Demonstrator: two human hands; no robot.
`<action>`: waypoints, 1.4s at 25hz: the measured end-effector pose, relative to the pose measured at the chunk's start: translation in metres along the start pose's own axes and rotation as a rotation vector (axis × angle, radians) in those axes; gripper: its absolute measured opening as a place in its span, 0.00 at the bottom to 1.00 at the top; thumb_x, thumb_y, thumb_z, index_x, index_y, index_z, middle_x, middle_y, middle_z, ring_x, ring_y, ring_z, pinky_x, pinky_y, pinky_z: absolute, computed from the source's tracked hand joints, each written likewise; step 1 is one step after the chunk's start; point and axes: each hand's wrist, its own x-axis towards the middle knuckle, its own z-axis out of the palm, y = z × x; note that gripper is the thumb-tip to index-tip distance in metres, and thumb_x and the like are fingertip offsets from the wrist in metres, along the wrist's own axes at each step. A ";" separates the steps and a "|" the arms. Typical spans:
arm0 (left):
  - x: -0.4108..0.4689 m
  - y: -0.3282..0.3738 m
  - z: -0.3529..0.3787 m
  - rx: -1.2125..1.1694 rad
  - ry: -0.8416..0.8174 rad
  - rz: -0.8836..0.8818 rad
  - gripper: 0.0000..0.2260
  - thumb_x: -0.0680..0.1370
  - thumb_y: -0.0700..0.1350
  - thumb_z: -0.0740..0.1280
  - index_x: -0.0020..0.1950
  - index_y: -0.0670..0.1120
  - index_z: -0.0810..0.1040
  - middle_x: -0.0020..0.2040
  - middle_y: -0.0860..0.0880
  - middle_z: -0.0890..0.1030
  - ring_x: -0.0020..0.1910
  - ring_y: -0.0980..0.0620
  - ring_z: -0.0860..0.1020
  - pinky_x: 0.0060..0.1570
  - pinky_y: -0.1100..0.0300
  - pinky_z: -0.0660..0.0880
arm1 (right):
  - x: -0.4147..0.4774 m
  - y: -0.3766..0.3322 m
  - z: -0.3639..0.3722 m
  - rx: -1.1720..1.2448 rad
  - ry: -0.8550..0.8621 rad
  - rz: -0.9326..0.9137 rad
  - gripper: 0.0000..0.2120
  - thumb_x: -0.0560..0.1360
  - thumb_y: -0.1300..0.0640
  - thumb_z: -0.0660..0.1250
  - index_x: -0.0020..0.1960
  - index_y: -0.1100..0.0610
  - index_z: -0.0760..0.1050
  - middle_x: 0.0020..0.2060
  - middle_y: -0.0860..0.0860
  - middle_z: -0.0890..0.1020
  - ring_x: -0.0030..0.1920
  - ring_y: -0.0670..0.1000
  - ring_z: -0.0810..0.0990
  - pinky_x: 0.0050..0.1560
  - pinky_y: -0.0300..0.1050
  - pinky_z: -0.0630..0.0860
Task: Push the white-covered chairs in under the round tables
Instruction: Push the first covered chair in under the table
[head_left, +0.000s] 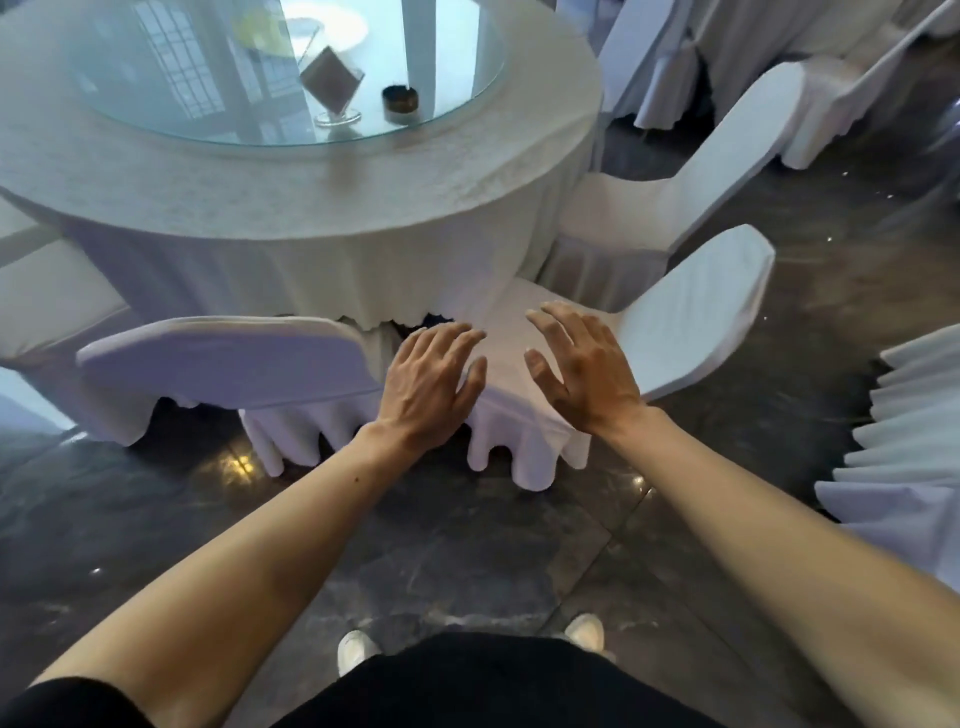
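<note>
Hovering: both hands (511, 371) open | chair seat (506, 400) contact unclear

Banquet hall or restaurant dining room. Round table (291, 208) draped in white cloth, glass turntable (156, 78) on top. White-covered chairs (675, 197) ring it; dark polished floor (441, 561) below.

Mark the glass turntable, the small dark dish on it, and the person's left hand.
glass turntable (156, 78), head view, bare glass left of centre.
small dark dish (400, 100), head view, its rim.
left hand (426, 384), head view, back of the hand, fingers spread.
</note>
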 end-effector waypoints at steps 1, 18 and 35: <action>0.013 0.025 0.018 0.005 -0.005 -0.025 0.19 0.81 0.51 0.54 0.63 0.44 0.77 0.61 0.44 0.79 0.59 0.44 0.75 0.63 0.51 0.67 | -0.007 0.030 -0.009 0.014 -0.005 -0.002 0.23 0.80 0.46 0.55 0.69 0.58 0.69 0.67 0.60 0.74 0.66 0.60 0.71 0.66 0.59 0.69; 0.185 0.242 0.219 -0.084 -0.118 -0.196 0.24 0.81 0.58 0.49 0.66 0.47 0.74 0.66 0.46 0.76 0.62 0.45 0.75 0.61 0.51 0.70 | -0.010 0.366 -0.067 0.025 -0.072 -0.053 0.23 0.80 0.45 0.53 0.68 0.58 0.71 0.64 0.59 0.75 0.65 0.60 0.72 0.67 0.60 0.69; 0.306 0.309 0.353 -0.076 -0.093 -0.476 0.19 0.82 0.56 0.55 0.67 0.48 0.71 0.64 0.47 0.76 0.56 0.49 0.77 0.49 0.55 0.76 | 0.095 0.560 -0.010 0.091 -0.412 -0.391 0.25 0.81 0.43 0.50 0.66 0.58 0.72 0.63 0.57 0.77 0.65 0.58 0.73 0.70 0.58 0.64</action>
